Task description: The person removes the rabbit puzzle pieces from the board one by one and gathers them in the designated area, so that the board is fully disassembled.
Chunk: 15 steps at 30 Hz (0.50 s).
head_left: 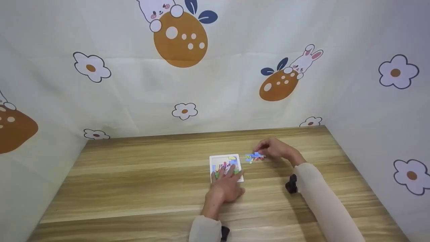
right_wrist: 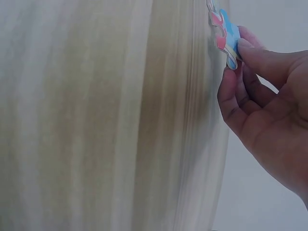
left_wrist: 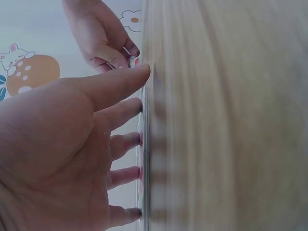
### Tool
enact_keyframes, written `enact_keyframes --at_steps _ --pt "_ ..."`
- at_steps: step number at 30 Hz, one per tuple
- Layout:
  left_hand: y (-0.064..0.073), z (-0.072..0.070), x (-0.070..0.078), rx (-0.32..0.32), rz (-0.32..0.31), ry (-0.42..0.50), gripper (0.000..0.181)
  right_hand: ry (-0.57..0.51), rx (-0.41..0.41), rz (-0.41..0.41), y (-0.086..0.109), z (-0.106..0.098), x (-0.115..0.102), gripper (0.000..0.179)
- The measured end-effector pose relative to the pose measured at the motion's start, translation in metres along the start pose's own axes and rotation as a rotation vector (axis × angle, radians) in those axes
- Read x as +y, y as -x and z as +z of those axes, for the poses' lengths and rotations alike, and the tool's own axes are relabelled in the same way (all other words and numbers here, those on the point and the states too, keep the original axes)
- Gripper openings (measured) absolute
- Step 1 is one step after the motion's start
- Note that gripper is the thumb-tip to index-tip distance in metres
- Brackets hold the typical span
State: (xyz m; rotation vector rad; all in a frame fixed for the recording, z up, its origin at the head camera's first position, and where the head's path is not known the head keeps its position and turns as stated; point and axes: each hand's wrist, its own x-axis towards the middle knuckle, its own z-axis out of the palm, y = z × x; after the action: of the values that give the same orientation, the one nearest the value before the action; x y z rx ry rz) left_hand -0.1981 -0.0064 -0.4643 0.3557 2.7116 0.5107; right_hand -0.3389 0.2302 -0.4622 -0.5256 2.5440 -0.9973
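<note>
A small square jigsaw puzzle (head_left: pixel 226 156) with a white border lies on the wooden table, partly filled with a colourful picture. My left hand (head_left: pixel 225 188) rests on it with spread fingers, covering its lower part. In the left wrist view the fingertips (left_wrist: pixel 140 138) press on the thin puzzle board (left_wrist: pixel 146 159) while the thumb is held out to the side. Just right of the board, my right hand (head_left: pixel 277 148) pinches a blue jigsaw piece (right_wrist: pixel 230 33) between thumb and fingers. Other jigsaw pieces (head_left: pixel 249 158) lie close under and beside those fingertips.
The wood-grain table (head_left: pixel 134 181) extends around both hands. A pale curtain (head_left: pixel 228 84) with rabbits, orange fruit and flowers hangs along its back and sides. Each wrist wears a black device, such as the right one (head_left: pixel 291 184).
</note>
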Motion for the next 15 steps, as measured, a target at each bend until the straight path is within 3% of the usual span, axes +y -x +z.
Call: enact_keyframes --at_steps 8,15 --pt "0.0002 0.0006 0.0001 0.005 0.000 0.006 0.061 0.006 0.031 0.013 0.0029 0.0012 0.0021 0.020" --pt "0.0013 -0.0013 -0.0028 0.031 0.052 0.056 0.059 0.007 0.046 -0.046 0.0056 0.0059 0.0025 0.016"
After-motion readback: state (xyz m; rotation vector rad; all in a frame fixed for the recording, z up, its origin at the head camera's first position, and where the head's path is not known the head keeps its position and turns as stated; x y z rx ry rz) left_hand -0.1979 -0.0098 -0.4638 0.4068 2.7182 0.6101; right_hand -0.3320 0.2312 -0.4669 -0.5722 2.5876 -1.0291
